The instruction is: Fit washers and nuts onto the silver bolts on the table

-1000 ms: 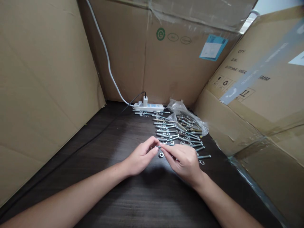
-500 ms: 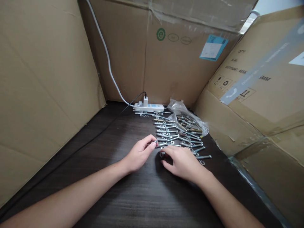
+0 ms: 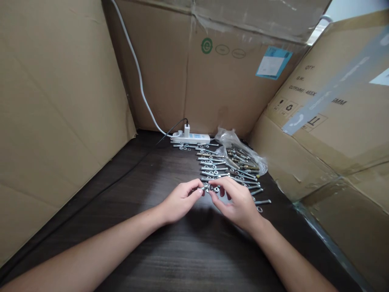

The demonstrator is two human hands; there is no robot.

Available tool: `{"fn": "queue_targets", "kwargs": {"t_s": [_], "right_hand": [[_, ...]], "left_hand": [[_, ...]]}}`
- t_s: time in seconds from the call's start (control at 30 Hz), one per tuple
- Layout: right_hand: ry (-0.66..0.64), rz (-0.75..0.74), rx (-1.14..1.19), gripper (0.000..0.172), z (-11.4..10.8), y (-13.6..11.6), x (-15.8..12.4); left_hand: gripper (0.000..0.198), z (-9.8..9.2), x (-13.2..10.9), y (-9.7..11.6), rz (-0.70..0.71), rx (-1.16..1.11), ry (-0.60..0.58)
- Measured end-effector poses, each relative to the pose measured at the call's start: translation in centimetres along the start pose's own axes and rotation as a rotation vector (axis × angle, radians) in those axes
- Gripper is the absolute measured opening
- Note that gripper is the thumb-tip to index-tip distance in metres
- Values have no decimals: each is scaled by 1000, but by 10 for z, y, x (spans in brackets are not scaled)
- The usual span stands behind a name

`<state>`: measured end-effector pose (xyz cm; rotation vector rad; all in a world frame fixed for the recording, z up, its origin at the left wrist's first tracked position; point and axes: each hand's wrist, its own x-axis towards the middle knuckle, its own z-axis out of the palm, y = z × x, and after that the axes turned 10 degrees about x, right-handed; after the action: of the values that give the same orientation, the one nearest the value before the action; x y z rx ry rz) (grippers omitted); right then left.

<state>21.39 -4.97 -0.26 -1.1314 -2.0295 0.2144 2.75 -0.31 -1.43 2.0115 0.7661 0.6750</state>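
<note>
My left hand (image 3: 181, 200) pinches the end of a small silver bolt (image 3: 203, 187) between thumb and forefinger, just above the dark wooden table (image 3: 170, 251). My right hand (image 3: 237, 199) meets it from the right, fingers curled, its thumb and forefinger closed around a small nut or washer (image 3: 210, 189) at the bolt's tip. Beyond the fingertips lie rows of several bolts with washers (image 3: 212, 167) laid out side by side.
A clear plastic bag of bolts (image 3: 241, 156) lies at the back right. A white power strip (image 3: 190, 138) with a white cable and a black plug sits against the rear cardboard box (image 3: 212, 73). Large cardboard boxes wall in the left (image 3: 54, 113) and right (image 3: 334, 129) sides.
My right hand dropped to the table to the loose nut, then lifted back up to the bolt in my left hand. The left hand barely moved.
</note>
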Motion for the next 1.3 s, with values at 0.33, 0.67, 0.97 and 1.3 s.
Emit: {"fn": "queue_targets", "kwargs": {"t_s": [0.33,0.67,0.97,1.3], "right_hand": [[-80,-67,88,22,3,2,-1],[-71,-15,47,20,2,2,-1],[-136,46,90,24,-5,-6,0],[-101,141,-27,30,-5,-3,1]], "left_hand": [[18,1,-2,-1,87,62,4],[15,2,-5,0,51,254,-22],[13,1,-5,1,45,229,-18],[13,5,-5,1,-15,317,-29]]}}
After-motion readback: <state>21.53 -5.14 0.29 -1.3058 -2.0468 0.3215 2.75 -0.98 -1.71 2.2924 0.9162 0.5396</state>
